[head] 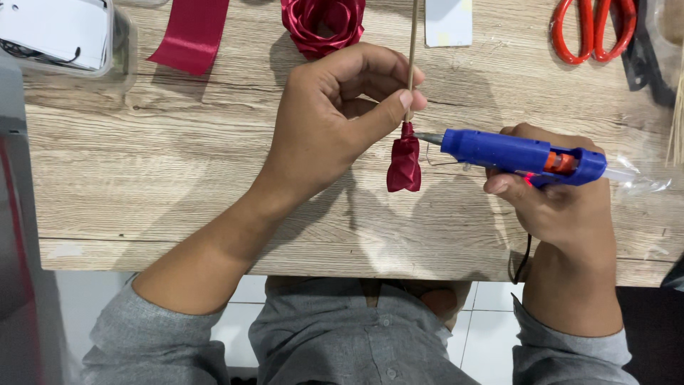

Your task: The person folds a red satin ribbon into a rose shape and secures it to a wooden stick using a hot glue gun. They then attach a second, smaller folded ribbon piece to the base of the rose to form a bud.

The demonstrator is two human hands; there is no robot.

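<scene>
My left hand (335,114) pinches a thin wooden stick (412,43) between thumb and fingers. A small dark red ribbon bud (404,164) hangs at the stick's lower end, just under my thumb. My right hand (556,207) grips a blue glue gun (520,153) with an orange trigger part. Its metal nozzle points left and touches the top of the bud, where it meets the stick. A clear glue stick pokes out of the gun's back end at the right.
On the wooden table (157,178) lie a strip of red ribbon (189,32), a finished red ribbon rose (324,25), a white card (449,21), red-handled scissors (595,28) and a clear box with white contents (60,32). The gun's black cord (524,260) drops over the near edge.
</scene>
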